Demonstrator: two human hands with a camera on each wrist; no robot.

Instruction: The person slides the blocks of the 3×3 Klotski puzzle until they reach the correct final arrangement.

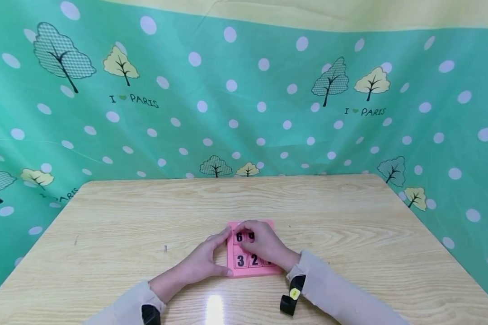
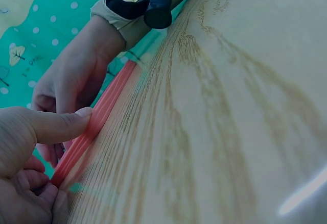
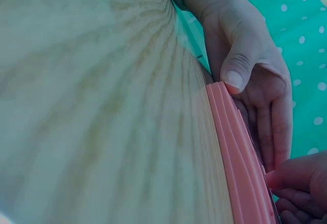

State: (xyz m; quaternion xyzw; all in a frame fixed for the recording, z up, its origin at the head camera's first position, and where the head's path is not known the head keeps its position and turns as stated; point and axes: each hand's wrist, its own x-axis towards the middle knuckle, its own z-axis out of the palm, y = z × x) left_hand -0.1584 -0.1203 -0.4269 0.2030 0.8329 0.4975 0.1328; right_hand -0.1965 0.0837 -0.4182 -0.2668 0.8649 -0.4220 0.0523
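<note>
A pink number puzzle [image 1: 254, 272] with black-numbered square tiles lies flat on the table. Its lower row shows 3, 2 and a partly covered tile. My left hand [image 1: 205, 259] holds the board's left side, the thumb at the near corner and the fingers along the edge. In the right wrist view, that thumb rests on the corner of the pink board [image 3: 237, 147]. My right hand [image 1: 264, 243] reaches over the board from the right. Its thumb and index finger bend around the tile marked 6 [image 1: 239, 237] at the upper left. This hand hides the middle tiles.
The board stands on a wide wooden table [image 1: 146, 225]. A green curtain [image 1: 244, 113] with white dots and printed trees hangs behind the table and along its sides. Black straps [image 1: 294, 293] circle both sleeved wrists, and a bright reflection shines on the near tabletop.
</note>
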